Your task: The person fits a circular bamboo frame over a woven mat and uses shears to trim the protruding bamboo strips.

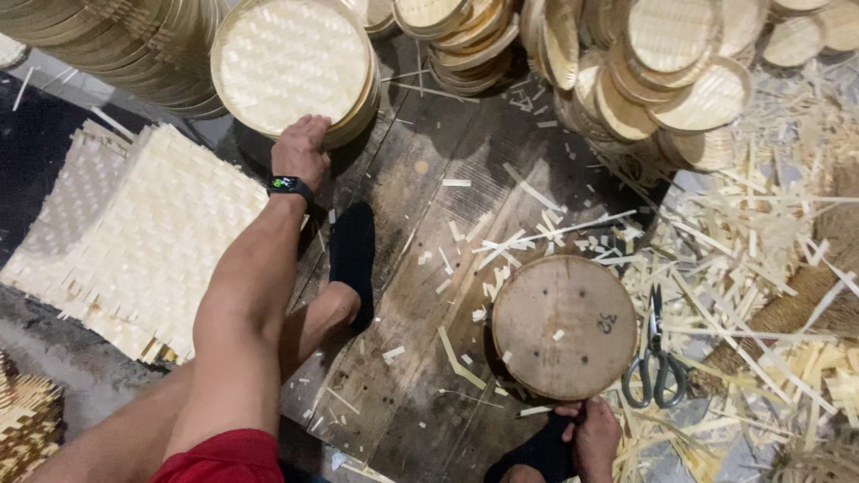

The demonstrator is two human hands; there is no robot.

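The left hand (300, 150) is laid with fingers curled over the near rim of a round woven bamboo tray (288, 63), which tops a short stack at the far edge of the wooden board (403, 295). The right hand (595, 438) rests low beside the round wooden disc (564, 326), fingers bent at its near edge; whether anything is pinched there cannot be told.

Should the tray be pulled by one edge only, the stack beneath could be dragged askew and tipped toward the leaning tray piles (662, 80) behind (they already lie at a slant). The bare arm is stretched over loose bamboo offcuts (501, 246), so splinters could be caught by skin. The scissors (656, 367) lie just beside the disc, near the right hand, and could be knocked or grazed if the disc is shifted. A stack of woven mats (143, 241) lies to the left.
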